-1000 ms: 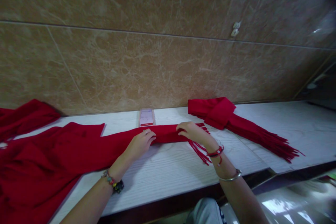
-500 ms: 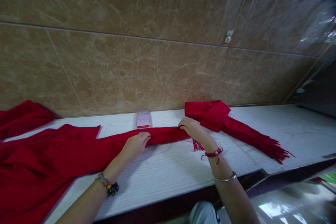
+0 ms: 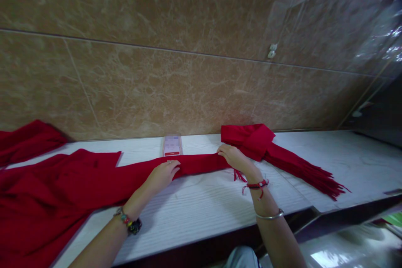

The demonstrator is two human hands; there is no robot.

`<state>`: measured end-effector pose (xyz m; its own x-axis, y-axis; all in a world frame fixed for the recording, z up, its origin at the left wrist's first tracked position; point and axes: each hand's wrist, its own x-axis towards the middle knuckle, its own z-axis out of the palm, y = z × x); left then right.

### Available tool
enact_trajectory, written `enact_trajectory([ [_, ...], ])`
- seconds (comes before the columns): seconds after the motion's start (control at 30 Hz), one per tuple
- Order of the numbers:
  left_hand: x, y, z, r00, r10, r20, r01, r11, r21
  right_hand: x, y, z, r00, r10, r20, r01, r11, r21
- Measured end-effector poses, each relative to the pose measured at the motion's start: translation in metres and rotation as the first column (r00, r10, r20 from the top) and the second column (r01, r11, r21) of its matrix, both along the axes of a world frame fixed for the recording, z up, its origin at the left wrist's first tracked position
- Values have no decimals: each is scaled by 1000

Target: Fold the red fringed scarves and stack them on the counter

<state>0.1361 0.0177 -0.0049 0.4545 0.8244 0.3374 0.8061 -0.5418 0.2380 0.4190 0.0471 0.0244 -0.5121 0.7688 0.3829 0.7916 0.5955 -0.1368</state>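
Note:
A long red scarf (image 3: 94,180) lies stretched across the white counter (image 3: 204,209), folded narrow in its middle. My left hand (image 3: 163,174) rests on that narrow strip, fingers curled and pressed on the fabric. My right hand (image 3: 234,158) is closed on the scarf's right end, where red tassels hang out under the wrist. Just beyond my right hand lies a second red scarf (image 3: 270,150), knotted, its fringe trailing to the right.
A phone (image 3: 172,145) lies flat by the brown marble wall (image 3: 188,71), behind the scarf. More red fabric (image 3: 28,138) is piled at the far left. The counter's front edge drops to a glossy floor (image 3: 345,247). My knee (image 3: 243,257) shows below.
My right hand has drawn the scarf's end slightly right and toward the wall, nearer the knotted scarf; fewer tassels show. My left hand stays on the folded strip.

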Motion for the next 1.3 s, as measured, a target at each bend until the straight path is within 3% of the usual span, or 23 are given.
enact_trajectory([
  [0.2, -8, 0, 3, 995, -68, 69, 66, 998, 22, 3, -2, 5, 999, -38, 28, 39, 999, -11],
  [0.37, -13, -4, 8, 997, -67, 36, 66, 997, 39, 18, -6, 3, 998, 34, 60, -33, 999, -17],
  [0.5, -15, -10, 19, 999, -10, -49, 13, 998, 65, 31, -15, 20, 996, 70, 62, -68, 997, -46],
  [0.6, -15, -15, 42, 994, 75, -82, -65, 990, 121, 35, -24, 50, 999, 40, 5, -40, 999, 11],
  [0.7, -14, -20, 75, 994, 99, -48, -90, 983, 159, 34, -29, 83, 998, -11, -56, 16, 996, 84],
  [0.83, -16, -25, 114, 998, 34, -59, -33, 999, 10, 28, -30, 112, 999, -23, -39, 27, 995, 96],
  [0.93, -28, -29, 129, 996, -47, -75, 36, 990, -138, 26, -29, 120, 1000, -7, -22, 9, 997, 74],
  [1.07, -55, -33, 127, 979, -133, -157, 82, 952, -294, 31, -27, 121, 1000, 1, -4, 0, 999, 55],
  [1.3, -74, -42, 109, 991, 97, -93, -108, 987, -120, 36, -20, 123, 1000, -3, 24, 1, 998, 60],
])
